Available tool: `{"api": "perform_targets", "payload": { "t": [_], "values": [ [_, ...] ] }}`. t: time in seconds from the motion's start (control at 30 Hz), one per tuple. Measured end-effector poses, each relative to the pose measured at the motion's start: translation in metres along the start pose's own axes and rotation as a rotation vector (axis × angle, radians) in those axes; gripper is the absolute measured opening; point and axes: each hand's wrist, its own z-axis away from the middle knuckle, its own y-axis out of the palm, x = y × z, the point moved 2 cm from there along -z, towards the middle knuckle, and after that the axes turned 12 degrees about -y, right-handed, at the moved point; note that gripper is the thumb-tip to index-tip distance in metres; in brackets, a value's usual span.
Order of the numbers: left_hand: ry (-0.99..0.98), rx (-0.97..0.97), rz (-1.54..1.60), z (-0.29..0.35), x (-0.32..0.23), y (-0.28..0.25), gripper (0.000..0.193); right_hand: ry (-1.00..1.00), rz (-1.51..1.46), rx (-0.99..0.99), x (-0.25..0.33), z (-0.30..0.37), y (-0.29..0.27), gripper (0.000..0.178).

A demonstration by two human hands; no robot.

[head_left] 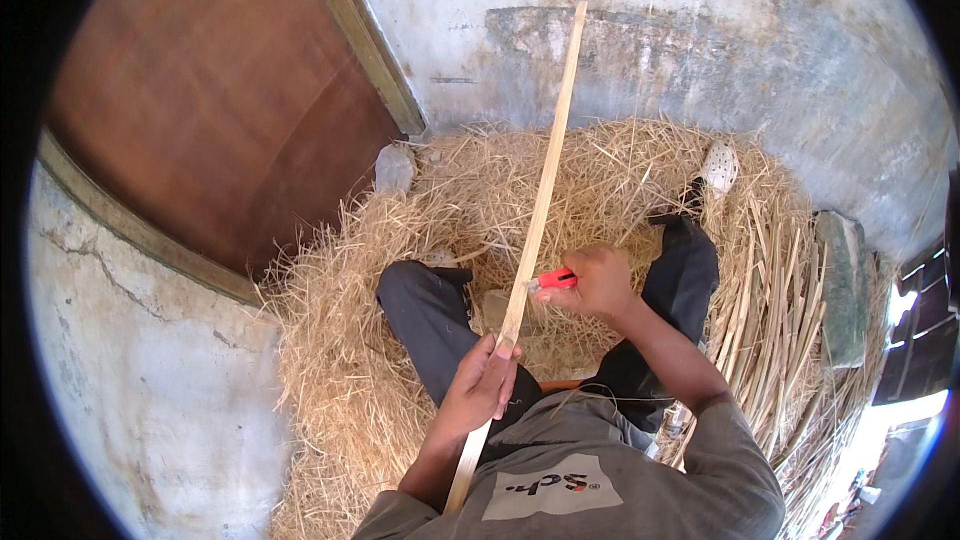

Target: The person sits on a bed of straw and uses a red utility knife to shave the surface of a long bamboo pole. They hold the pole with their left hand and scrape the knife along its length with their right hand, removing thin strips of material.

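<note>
The wooden strip (pixel 545 185) runs from near left to the far middle, passing through the left hand (pixel 480 383). Right of the strip is the cutter (pixel 556 280), in the right hand (pixel 600 280). Shavings (pixel 335 380) lie around both legs (pixel 425 315). A bundle of slats (pixel 775 300) lies right of the legs, with a block (pixel 842 290) farther right. A shoe (pixel 720 168) sits far right, a stone (pixel 395 168) far left beside the door (pixel 220 90); the wall (pixel 690 50) stands behind the shavings.
</note>
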Motion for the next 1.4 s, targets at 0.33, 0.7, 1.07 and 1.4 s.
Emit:
{"api": "perform_targets", "payload": {
  "t": [0.33,0.7,1.07,1.4],
  "values": [
    [0.070,0.016,-0.003,0.006,0.001,-0.006,0.026,-0.106,0.190,0.017,-0.008,-0.016,-0.003,0.060],
    [0.058,0.018,0.046,0.012,-0.004,-0.002,0.027,-0.366,0.302,-0.106,-0.017,-0.041,-0.011,0.066],
    [-0.040,0.069,0.062,0.021,0.016,-0.001,0.025,0.296,0.354,-0.119,-0.112,-0.069,-0.023,0.069],
    [-0.127,0.193,-0.112,0.055,0.025,0.011,0.023,0.648,0.501,-0.106,-0.221,-0.082,-0.115,0.078]
  ]
}}
